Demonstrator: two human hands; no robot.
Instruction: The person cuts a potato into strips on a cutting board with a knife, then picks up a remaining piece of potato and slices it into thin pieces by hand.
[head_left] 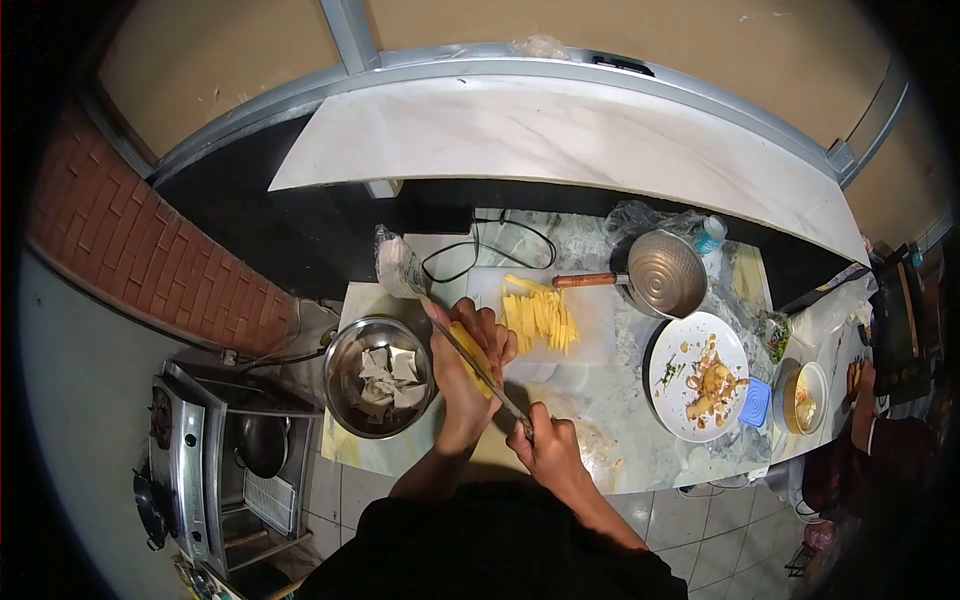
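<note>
My left hand point(463, 390) is closed around a peeled yellow potato point(466, 345), above the table just left of the cutting board. In my right hand point(550, 452) is the handle of a knife point(486, 378), whose long blade lies slantwise against the potato. Yellow cut strips point(538, 318) are piled on the white cutting board point(595, 340) beyond my hands. To the left stands a steel bowl point(332, 385) with white, flat-sided pieces point(390, 380) in it. My fingers partly cover the potato.
A pan point(668, 275) lies with its wooden handle over the board. Right of it are a white plate point(665, 410) of peelings, a blue slotted piece point(755, 402) and a tub point(815, 385). A black cable point(480, 240) is behind. Another person's arm point(862, 410) is at far right.
</note>
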